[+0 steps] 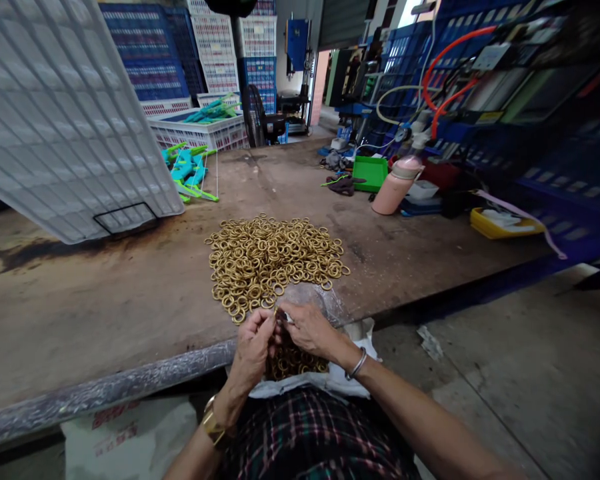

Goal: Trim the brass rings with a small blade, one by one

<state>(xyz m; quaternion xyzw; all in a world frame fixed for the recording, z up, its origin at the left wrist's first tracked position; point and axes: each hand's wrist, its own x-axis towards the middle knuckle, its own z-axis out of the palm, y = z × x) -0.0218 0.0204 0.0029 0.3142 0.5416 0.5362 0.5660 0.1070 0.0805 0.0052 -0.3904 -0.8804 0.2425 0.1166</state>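
A broad heap of brass-coloured rings point(273, 257) lies on the worn wooden table. Just in front of it, at the table's edge, my left hand point(257, 340) and my right hand point(307, 325) meet with fingers pinched together. Whatever is between the fingertips is too small to make out; it may be a ring. Below the hands, more rings point(295, 362) fill an open white bag point(305, 383) at my lap. A watch is on my left wrist and a bangle on my right.
A large white crate point(75, 120) stands at the left, beside teal and green plastic parts point(190, 170). At the right are a pink bottle point(396, 188), a green tray point(370, 174) and a yellow tray point(503, 224). Crates point(147, 50) are stacked behind the table.
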